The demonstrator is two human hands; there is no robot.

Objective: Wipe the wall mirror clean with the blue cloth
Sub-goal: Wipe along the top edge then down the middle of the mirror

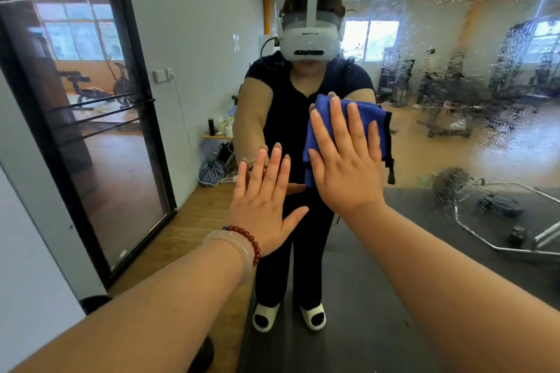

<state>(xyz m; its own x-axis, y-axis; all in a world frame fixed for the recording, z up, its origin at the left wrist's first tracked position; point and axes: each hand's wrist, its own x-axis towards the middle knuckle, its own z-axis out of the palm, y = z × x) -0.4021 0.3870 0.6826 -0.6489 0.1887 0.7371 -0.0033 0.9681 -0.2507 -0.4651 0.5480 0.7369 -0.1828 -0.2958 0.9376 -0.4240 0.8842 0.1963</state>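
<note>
Head view: a person stands square to a large wall mirror (454, 145), both arms stretched out to the glass. The right hand (345, 160) presses a folded blue cloth with a dark hem (374, 118) flat against the mirror, near the middle of the view. Its fingers (336, 124) are straight and slightly spread over the cloth, which shows above the fingertips, beyond the little finger and below the thumb. The left hand (266, 200) lies bare on the glass just beside the right hand and lower, fingers straight and fanned. Its thumb is splayed wide toward the right wrist without touching it, and the hand holds nothing. A red bead bracelet (251, 242) and a pale bangle (230, 248) ring the left wrist.

To the right of the cloth and across the top of the glass, a broad field of water droplets (485, 85) speckles the mirror. It runs out to the right and upper borders of the view, so the mirror's own edges there lie out of sight. The glass left of the hands looks clear down to the reflected wooden floor (197, 221).

The reflection shows the person in dark clothes, a white headset (309, 39) and white slippers (313, 316), standing on a dark mat (363, 281). At far left stands a tall black-framed glass panel (91, 130); whether it borders the mirror or is reflected in it cannot be told
</note>
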